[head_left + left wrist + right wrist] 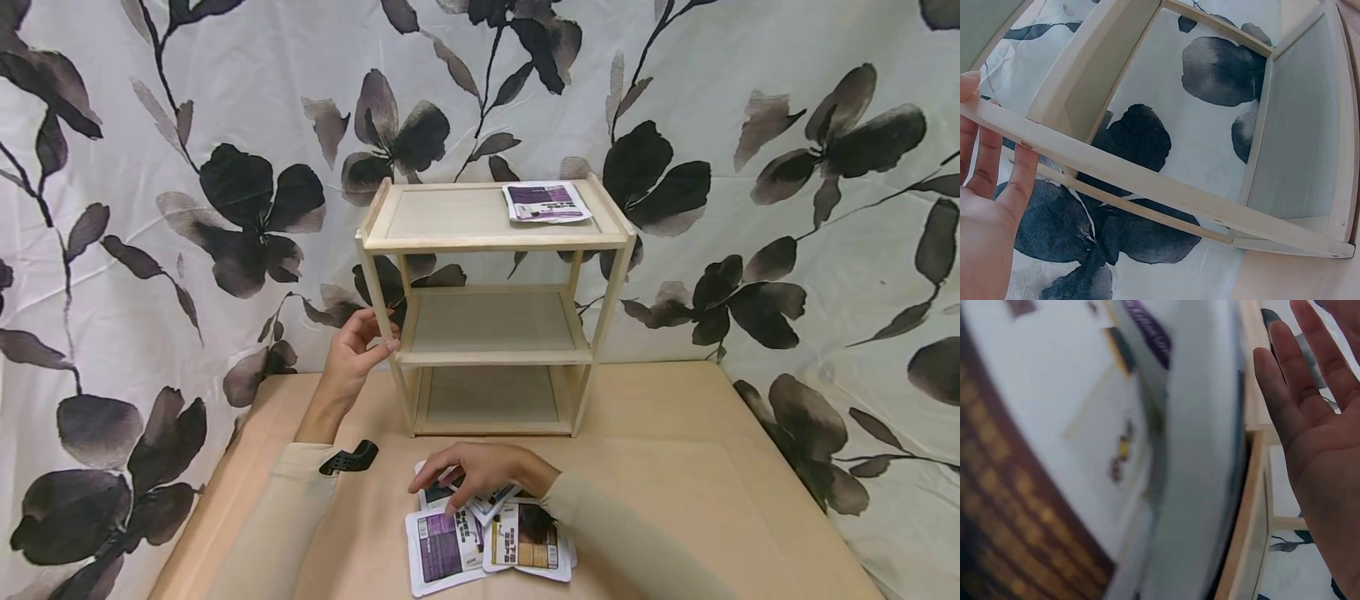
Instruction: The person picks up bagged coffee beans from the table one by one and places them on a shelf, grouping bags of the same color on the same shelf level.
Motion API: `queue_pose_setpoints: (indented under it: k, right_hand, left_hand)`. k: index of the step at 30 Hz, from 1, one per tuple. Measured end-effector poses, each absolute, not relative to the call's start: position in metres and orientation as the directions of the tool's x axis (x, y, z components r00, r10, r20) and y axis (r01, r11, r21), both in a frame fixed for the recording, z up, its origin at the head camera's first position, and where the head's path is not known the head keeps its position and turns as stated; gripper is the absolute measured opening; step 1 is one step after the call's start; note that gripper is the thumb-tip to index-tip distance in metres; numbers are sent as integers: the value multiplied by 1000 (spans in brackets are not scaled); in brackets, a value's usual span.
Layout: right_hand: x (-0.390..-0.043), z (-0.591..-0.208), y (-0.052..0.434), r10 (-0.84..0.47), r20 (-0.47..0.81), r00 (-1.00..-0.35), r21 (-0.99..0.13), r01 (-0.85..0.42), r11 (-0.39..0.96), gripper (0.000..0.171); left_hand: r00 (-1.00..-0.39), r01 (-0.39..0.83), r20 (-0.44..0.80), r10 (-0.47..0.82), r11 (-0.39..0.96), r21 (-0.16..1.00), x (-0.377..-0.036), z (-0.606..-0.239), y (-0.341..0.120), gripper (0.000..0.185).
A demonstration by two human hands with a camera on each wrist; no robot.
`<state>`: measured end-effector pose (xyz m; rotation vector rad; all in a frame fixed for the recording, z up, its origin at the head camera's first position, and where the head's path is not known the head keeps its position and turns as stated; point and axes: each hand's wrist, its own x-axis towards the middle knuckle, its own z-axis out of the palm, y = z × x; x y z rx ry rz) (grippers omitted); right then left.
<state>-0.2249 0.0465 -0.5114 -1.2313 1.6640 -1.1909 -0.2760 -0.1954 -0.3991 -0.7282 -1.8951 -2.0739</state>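
Note:
A small three-tier wooden shelf (450, 218) stands upright on the table. My left hand (351, 360) holds its front left post (1141, 172) at about the middle tier, thumb on one side and fingers on the other. Beneath my right hand (483, 468) lies a pile of flat printed packets, among them a purple-and-white packet (441, 557) and a brown-and-white packet (517, 546). The right fingers are loosely bent above the pile, with nothing seen between them. Another purple-and-white packet (547, 202) lies on the right part of the shelf's top tier.
The light wooden table (675, 467) extends on both sides of the shelf. Behind it hangs a white cloth with dark flowers (480, 100). Nothing lies on the middle tier (491, 325) or the bottom tier (491, 398). A black band (349, 459) is on the left wrist.

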Motion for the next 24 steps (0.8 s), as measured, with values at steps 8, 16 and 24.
queue_pose_setpoints:
  k: [8, 16, 24]
  right_hand:
    - [-221, -524, 43, -954, -89, -285, -920, -343, 188, 55]
    - [-218, -527, 40, -956, -116, -268, -817, -522, 246, 54]
    - [-215, -527, 38, -949, -152, -276, -773, -565, 288, 51]
  left_hand:
    - [-851, 487, 503, 152, -132, 863, -276, -399, -195, 45]
    - [-847, 495, 509, 150, -125, 860, -277, -399, -196, 45]
    - [-844, 499, 513, 157, -121, 858, -278, -400, -197, 45]
